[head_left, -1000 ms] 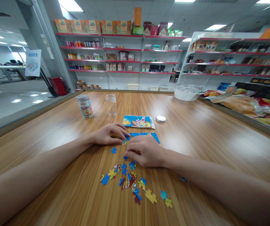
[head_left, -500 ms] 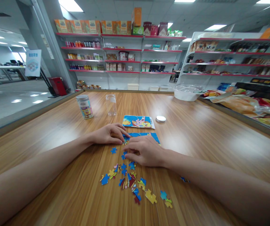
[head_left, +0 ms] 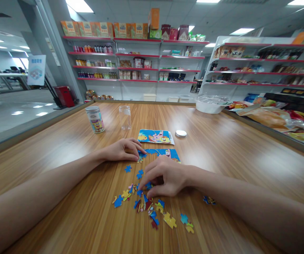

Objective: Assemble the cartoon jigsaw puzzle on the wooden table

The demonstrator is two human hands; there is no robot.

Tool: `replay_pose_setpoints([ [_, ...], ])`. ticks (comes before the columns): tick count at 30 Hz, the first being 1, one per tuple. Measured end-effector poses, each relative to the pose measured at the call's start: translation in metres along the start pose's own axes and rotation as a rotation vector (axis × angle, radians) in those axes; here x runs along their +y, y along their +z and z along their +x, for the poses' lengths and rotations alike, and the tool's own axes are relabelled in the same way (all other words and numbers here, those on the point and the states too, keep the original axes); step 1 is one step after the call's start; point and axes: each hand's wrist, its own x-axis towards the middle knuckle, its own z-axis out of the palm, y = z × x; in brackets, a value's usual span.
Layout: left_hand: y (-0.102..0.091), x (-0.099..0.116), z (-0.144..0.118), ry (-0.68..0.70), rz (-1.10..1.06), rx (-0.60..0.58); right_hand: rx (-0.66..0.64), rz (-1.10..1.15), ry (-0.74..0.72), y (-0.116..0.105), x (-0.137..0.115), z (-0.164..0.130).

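My left hand lies at the left edge of a partly joined jigsaw puzzle, its fingers stretched out on the blue pieces there. Over the loose pieces nearer to me is my right hand, thumb and fingers apart and pointing down. Its fingertips are close to a blue puzzle piece, and I see nothing held between them. Part of the joined puzzle is hidden behind this hand. A picture card with a cartoon scene lies just beyond the puzzle. Another blue piece rests below my left hand.
Several loose pieces, among them a yellow one, are scattered toward me. A printed can, a clear jar and a round lid stand farther back. A white basin and snack packets are at the right.
My right hand has moved back toward me, from the puzzle's lower edge to the loose pieces, and its fingers have spread. More of the joined puzzle shows. The left hand stays put.
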Motion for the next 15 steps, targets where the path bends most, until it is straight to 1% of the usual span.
replay_pose_setpoints([
  [2,0.0001,-0.0008,-0.0003,0.003,0.005,0.002,-0.054,0.059,-0.011,-0.0001,-0.0003,-0.0003],
  [7,0.0008,-0.0015,-0.0011,0.012,0.001,0.017,-0.057,0.071,-0.006,-0.0002,-0.0011,-0.0007],
  [12,0.0006,0.0002,-0.0005,0.001,0.004,0.012,-0.107,0.071,-0.018,-0.0041,-0.0063,0.0008],
  [15,0.0002,0.001,-0.0001,0.003,0.007,0.007,-0.127,0.069,-0.001,-0.0051,-0.0101,0.0027],
])
